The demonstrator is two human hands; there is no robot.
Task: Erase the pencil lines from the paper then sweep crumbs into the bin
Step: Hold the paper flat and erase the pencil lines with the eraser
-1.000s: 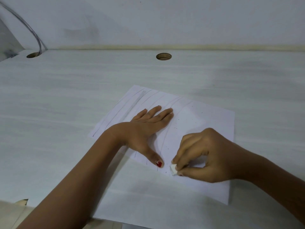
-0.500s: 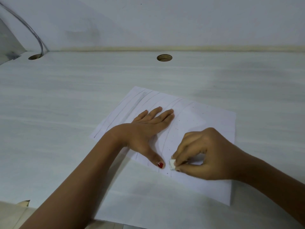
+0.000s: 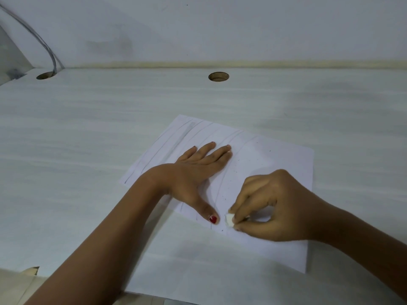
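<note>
As paper [image 3: 275,164] lies flat, pale desk [image 3: 110,128] meets wall [image 3: 242,29].

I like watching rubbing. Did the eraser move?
Yes, slightly: the eraser in the right hand slid toward the left hand, flat on the paper.

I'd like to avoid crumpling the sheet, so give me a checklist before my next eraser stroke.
1. Pinned down: the left hand lies flat on the paper. Ok.
2. Grip: the right hand pinches the eraser. Ok.
3. Contact: whether the eraser touches the paper. Cannot tell.
4. Erasing done: several pencil lines show around the left hand. Not ok.
5. Sweeping done: dark crumbs lie on the paper. Not ok.
6. Disposal: no bin in view. Cannot tell.
</note>
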